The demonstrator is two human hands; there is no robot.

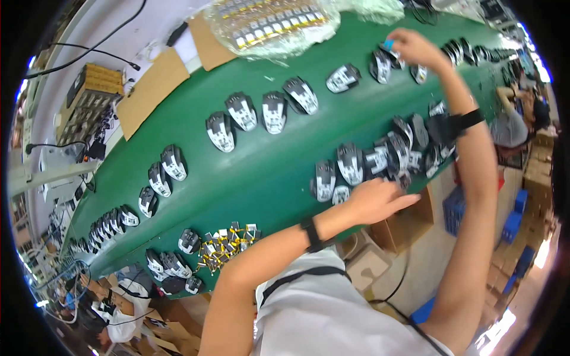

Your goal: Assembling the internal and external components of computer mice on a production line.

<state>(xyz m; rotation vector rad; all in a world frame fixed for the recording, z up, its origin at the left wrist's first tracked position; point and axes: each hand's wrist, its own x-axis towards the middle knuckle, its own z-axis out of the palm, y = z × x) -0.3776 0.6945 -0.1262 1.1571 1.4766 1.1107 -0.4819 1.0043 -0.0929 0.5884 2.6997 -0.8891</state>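
My right hand (414, 48) reaches to the far side of the green bench, its fingers bent round a black and silver computer mouse (393, 57). A small bright blue spot shows at the fingertips; what it is, I cannot make out. Just left of it lies another such mouse (380, 67). My left hand (375, 202) is at the bench's near edge, over the lower end of a crowded group of mice (350, 163). One finger stretches out to the right, and the others are partly hidden. It appears to hold nothing.
More mice (274, 111) stand spaced along the green bench (255, 172). A pile of small battery-like parts with yellow wires (225, 246) lies near the front edge. Behind are a plastic-wrapped tray (279, 26) and cardboard sheets (153, 92). Other people (513, 118) sit at both ends.
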